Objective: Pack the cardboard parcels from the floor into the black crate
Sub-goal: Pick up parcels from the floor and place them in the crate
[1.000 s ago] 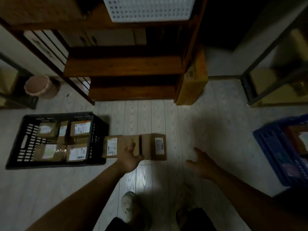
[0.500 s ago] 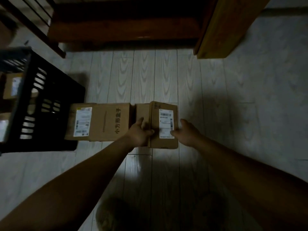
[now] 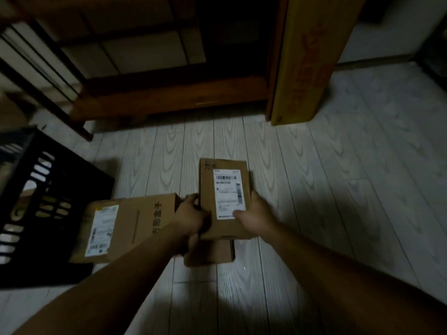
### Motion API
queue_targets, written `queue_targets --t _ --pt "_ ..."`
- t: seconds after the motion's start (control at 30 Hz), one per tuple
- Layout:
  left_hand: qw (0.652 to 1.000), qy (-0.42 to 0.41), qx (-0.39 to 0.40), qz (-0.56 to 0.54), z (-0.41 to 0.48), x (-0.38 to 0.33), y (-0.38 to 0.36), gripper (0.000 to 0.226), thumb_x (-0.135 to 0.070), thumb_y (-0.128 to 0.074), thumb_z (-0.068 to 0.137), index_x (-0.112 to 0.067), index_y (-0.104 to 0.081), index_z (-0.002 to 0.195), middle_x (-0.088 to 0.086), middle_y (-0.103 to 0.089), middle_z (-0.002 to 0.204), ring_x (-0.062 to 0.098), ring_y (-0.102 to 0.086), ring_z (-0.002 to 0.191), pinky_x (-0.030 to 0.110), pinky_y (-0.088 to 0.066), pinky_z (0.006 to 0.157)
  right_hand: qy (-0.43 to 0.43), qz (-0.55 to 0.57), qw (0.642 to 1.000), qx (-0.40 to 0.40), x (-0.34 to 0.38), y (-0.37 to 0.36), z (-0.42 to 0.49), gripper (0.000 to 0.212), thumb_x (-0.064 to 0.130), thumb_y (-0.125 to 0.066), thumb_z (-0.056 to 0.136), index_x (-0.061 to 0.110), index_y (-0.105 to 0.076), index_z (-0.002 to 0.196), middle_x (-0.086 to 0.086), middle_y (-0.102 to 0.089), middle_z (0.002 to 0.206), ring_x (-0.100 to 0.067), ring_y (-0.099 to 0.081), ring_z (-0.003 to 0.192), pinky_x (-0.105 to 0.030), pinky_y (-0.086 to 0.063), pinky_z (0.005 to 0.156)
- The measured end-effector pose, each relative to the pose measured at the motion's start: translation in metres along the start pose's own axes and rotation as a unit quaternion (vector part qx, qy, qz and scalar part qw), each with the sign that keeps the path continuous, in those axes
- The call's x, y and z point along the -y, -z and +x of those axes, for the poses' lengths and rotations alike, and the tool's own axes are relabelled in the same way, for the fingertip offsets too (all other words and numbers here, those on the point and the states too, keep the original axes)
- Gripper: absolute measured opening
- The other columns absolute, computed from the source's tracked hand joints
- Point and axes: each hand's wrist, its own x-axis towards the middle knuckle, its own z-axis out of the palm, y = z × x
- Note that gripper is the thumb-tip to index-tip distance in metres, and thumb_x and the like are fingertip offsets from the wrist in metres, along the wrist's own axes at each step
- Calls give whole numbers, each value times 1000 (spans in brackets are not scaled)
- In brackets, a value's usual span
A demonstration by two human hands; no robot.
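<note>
Cardboard parcel [image 3: 225,197] lengthwise away, left hand [image 3: 191,217], right hand [image 3: 254,216] gripping sides

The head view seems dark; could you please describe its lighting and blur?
Head view: dim overall; a bright patch on the pale plank floor; the label on the held brown cardboard parcel is sharp; the black plastic crate at left is smeared.

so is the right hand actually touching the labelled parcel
Touching. The head view shows the right hand gripping the labelled parcel: its thumb lies on the white label and its fingers curl round the right edge.
</note>
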Motion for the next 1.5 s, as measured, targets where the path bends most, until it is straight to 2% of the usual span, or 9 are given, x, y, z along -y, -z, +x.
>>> queue_targets --t 0.13,0.3,0.47,0.67,0.83,1.03,1.17,1.33,1.5 --pt "992 -80 -44 -91 -10 -42 34 56 -12 -40 98 -37 -23 146 -3 -57 121 16 -60 97 30 -55 73 89 105 990 -43 62 32 0 55 18 -67 82 40 -48 129 0 -52 128 -19 -59 108 -32 -54 87" --pt "943 -209 -84 -246 -33 -88 67 50 -26 -32 101 -51 -15 142 -25 -53 102 5 -62 89 27 -53 63 202 248 947 -44 135 56 -32 57 16 -58 93 42 -30 135 22 -53 104 3 -59 84 -6 -46 50" --pt "903 -299 -89 -297 -54 -112 78 52 -26 -32 101 -56 -13 139 -36 -50 104 0 -62 93 30 -57 68 291 265 911 -120 172 73 -63 56 13 -58 92 35 -34 137 24 -55 99 22 -56 78 -2 -43 53" --pt "866 -360 -100 -334 -68 -133 89 50 -22 -33 100 -70 -28 114 -46 -48 105 -14 -59 94 23 -58 69 352 270 878 -180 197 83 -80 57 11 -61 89 56 -36 114 22 -61 100 13 -61 88 -5 -47 59" --pt "854 -364 -105 -357 -79 -141 96 52 -18 -34 100 -70 -34 109 -49 -56 93 -14 -60 95 24 -57 74 372 252 873 -191 209 90 -90 57 14 -62 88 60 -38 112 14 -62 115 4 -62 98 -11 -53 70" --pt "882 -308 -63 -350 -136 -187 136 56 -28 -37 97 -81 -24 106 -43 -49 111 -5 -56 108 30 -52 87 354 240 888 -165 270 138 -137 59 10 -63 88 57 -42 115 13 -65 113 0 -64 100 -18 -56 71" --pt "901 -275 -45 -332 -204 -250 195 57 -25 -37 98 -80 -22 104 -39 -52 110 5 -64 95 31 -58 63 331 219 900 -182 347 177 -196 56 13 -62 90 56 -37 116 18 -60 113 5 -62 98 -11 -53 67" --pt "915 -272 -89 -286 -310 -330 287 53 -22 -37 100 -70 -20 113 -42 -59 88 10 -64 75 28 -52 50 318 162 921 -155 463 215 -284 62 31 -55 90 47 -21 139 29 -48 123 2 -55 113 -27 -53 90" --pt "933 -274 -92 -217 -415 -375 380 46 -21 -37 100 -56 -24 127 -39 -57 92 -16 -59 69 10 -50 59 272 204 931 -133 588 261 -386 79 18 -59 92 48 -9 145 38 -53 104 4 -58 105 -37 -54 91"
